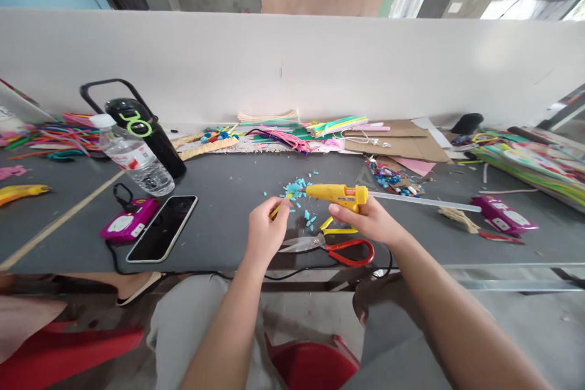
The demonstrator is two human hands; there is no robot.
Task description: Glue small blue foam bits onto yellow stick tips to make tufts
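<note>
Head view: right grip (372,219) holds glue gun (336,194), left grip (267,226) yellow stem (275,212); scissors (317,242) near.

No lettering or number can be read for certain. The yellow glue gun (336,194) bears small markings on its side, too tiny to make out. The clear plastic bottle (139,161) carries a white label with a red patch and small print, all too blurred to spell. On the purple box beside the phone (130,222), a pale label sits on the near side, its print lost in blur. The purple box at the right (503,216) has a similar pale label, equally illegible at this size.
</note>
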